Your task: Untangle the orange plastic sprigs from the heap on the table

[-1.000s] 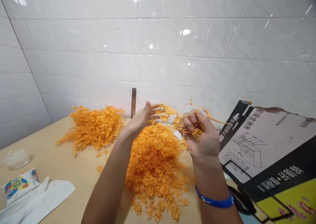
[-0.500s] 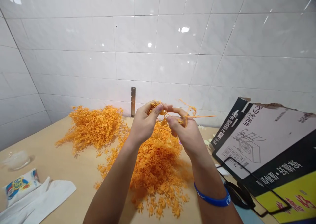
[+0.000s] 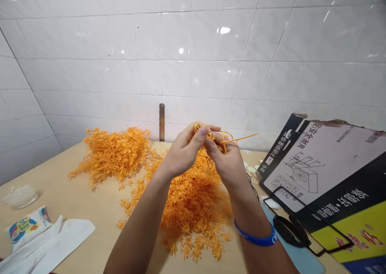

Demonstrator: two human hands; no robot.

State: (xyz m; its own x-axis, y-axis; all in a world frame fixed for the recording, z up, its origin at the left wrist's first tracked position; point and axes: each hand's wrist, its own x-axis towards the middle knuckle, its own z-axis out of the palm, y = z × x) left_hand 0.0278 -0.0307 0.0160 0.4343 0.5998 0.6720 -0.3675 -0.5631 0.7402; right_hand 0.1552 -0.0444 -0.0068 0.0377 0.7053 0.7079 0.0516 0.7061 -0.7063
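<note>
Both hands are raised over the table, close together. My left hand [image 3: 188,147] pinches a small orange plastic flower piece [image 3: 197,126] between thumb and fingers. My right hand [image 3: 227,157] is closed on an orange plastic stem [image 3: 243,137], whose thin end sticks out to the right; a curled strand loops above the fingers. The fingertips nearly meet, and where the pieces join is hidden. Below the hands lies a large heap of orange plastic flowers [image 3: 189,205], with loose heads at its front edge. A second orange pile [image 3: 117,151] sits to the left.
A printed cardboard box [image 3: 292,177] leans at the right, with black-framed glasses [image 3: 291,229] in front of it. A metal ruler [image 3: 162,123] stands against the tiled wall. At left are a clear dish [image 3: 21,195], a tissue packet [image 3: 28,225] and white tissue [image 3: 66,237].
My hands have drawn closer together, the left moving slightly right. The stem in my right hand has tilted upward, and its loose strand is folded nearer the fingers.
</note>
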